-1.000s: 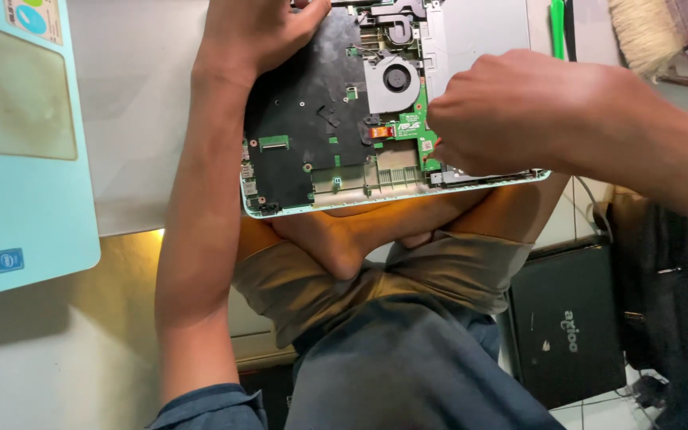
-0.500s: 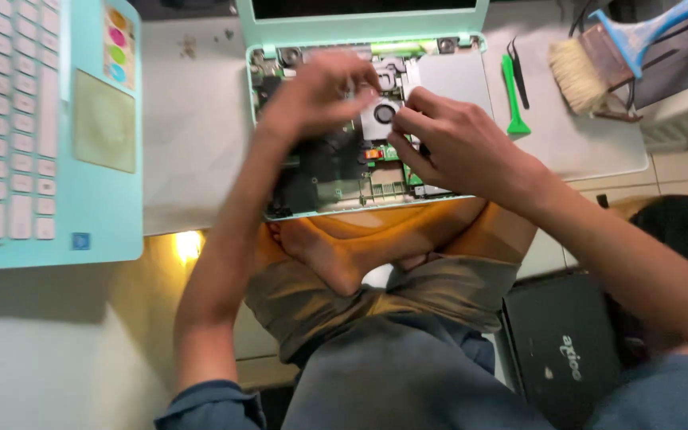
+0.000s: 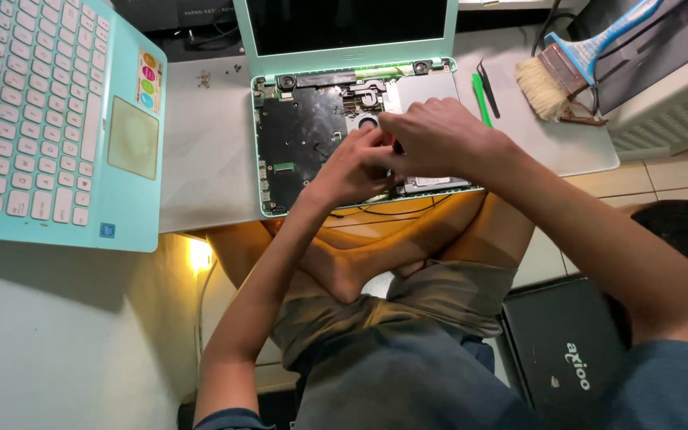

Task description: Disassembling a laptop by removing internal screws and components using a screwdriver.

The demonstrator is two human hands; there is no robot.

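I sat cross-legged on a tiled floor at a low grey table (image 3: 201, 159), with a mint-green opened laptop (image 3: 312, 127) in front of me, its keyboard cover off and the dark mainboard bare. My left hand (image 3: 352, 171) and right hand (image 3: 439, 135) met over the middle of that board, close to the round fan (image 3: 366, 122). The fingers of both were pinched together on something small there, but my own knuckles hid it, so I could not tell what the grip was clamped on; a dark tip showed between the hands. Black wires (image 3: 384, 212) trailed out at the near edge of the chassis.

Around that lay the removed keyboard deck (image 3: 49, 119), face up to my left, a few loose screws (image 3: 205, 78) near the hinge, a green pry tool (image 3: 481, 99) and black tweezers (image 3: 489, 86) to my right, and a blue-handled brush (image 3: 575, 64) beyond them.

I judged this to be mid-disassembly, working a small part or connector free near the fan. The next move called for a steady, light pull and care not to strain the board.
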